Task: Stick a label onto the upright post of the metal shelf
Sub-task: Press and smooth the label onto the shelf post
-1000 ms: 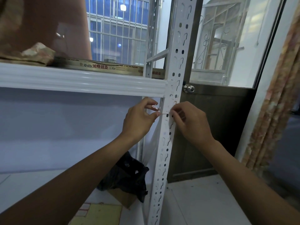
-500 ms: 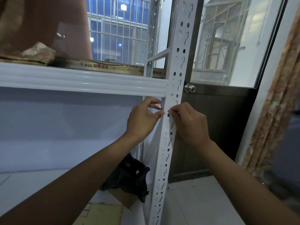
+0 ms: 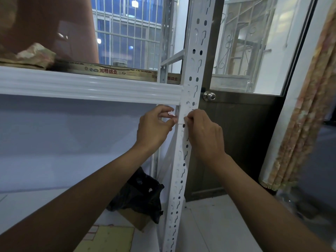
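The white perforated upright post (image 3: 181, 168) of the metal shelf runs from top to bottom in the middle of the view. A small white label (image 3: 182, 116) lies across the post just below the white shelf beam (image 3: 91, 86). My left hand (image 3: 154, 127) pinches the label's left edge with thumb and forefinger, and a crumpled scrap of white backing (image 3: 171, 113) sits between its upper fingers. My right hand (image 3: 204, 132) presses its fingertips on the label's right part against the post. The label's exact outline is hard to tell against the white metal.
A brown door with a round metal knob (image 3: 209, 96) stands right behind the post. A patterned curtain (image 3: 309, 106) hangs at the right. A black plastic bag (image 3: 140, 195) on a cardboard box lies on the floor under the shelf. Boxed aluminium strips (image 3: 109, 70) rest on the shelf.
Both hands have risen slightly along the post and closed in on each other. The right fingertips now press nearer the post's left edge.
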